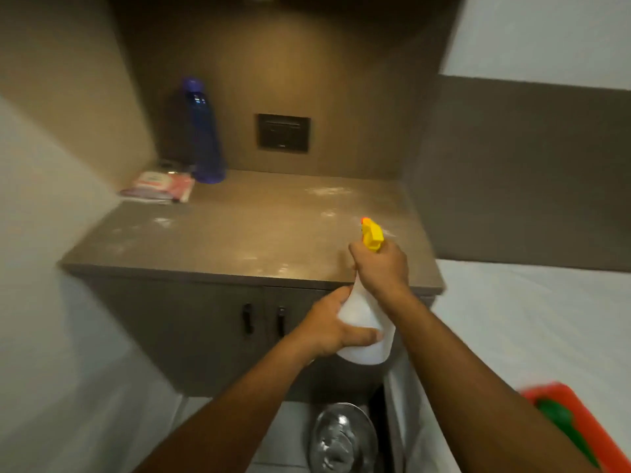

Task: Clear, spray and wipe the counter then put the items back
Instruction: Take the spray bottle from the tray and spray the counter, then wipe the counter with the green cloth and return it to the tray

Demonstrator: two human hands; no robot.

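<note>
A white spray bottle (364, 322) with a yellow nozzle head sits in both my hands over the front right edge of the brown counter (239, 233). My right hand (382, 268) grips its neck just under the yellow trigger. My left hand (333, 326) wraps around the bottle's body from the left. The nozzle points toward the back of the counter. Pale wet or dusty patches show on the counter surface. A tall blue water bottle (204, 131) stands at the back left corner, and a pink-and-white packet (158, 187) lies next to it.
A dark socket plate (283, 133) is set in the back wall. Cabinet doors with two dark handles (263, 320) are below the counter. A steel vessel (343, 438) sits on the floor. A white bed (529, 319) with a red tray (560, 397) is on the right.
</note>
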